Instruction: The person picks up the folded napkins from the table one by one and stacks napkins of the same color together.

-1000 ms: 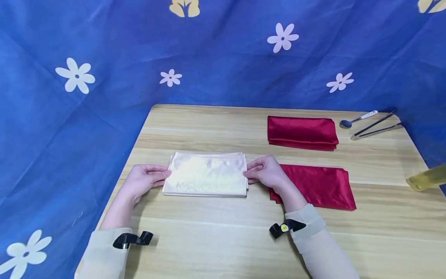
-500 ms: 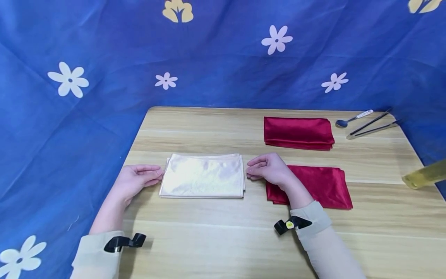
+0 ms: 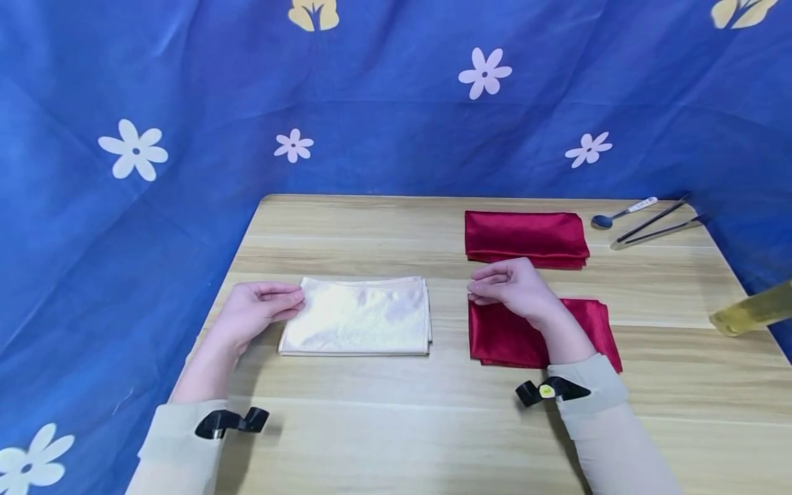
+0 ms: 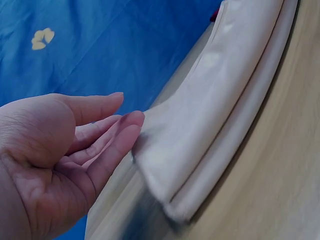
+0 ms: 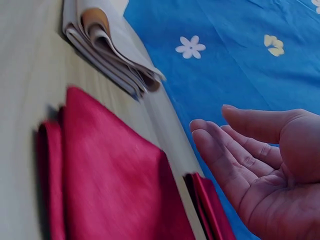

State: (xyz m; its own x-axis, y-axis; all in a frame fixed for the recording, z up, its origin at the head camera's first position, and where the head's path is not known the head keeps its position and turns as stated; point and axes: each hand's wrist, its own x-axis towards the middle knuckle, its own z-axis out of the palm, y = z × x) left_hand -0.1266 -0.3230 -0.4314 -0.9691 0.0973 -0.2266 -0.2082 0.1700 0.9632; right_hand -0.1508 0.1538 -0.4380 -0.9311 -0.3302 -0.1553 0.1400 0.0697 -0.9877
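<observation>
While the white cloth (image 3: pixel 355 316) is lying folded on the table (image 3: pixel 371 433), both hands are holding nothing.
The left hand (image 3: pixel 256 309) is resting loosely open at its left edge, contact unclear; the right hand (image 3: pixel 518 290) is hovering, fingers relaxed, above the nearer red cloth (image 3: pixel 586 326). Folding is looking finished, little apparently remaining. The spoon (image 3: pixel 602 222) is showing handle marks too small for reading.

From above, the head camera looks forward and down over a wooden table (image 3: pixel 371 426) to a blue backdrop (image 3: pixel 383 110). Close up and tilted, one wrist camera faces the left hand (image 4: pixel 57 162), the other the right hand (image 5: pixel 267 187); both also catch the white cloth (image 3: pixel 355 316).
</observation>
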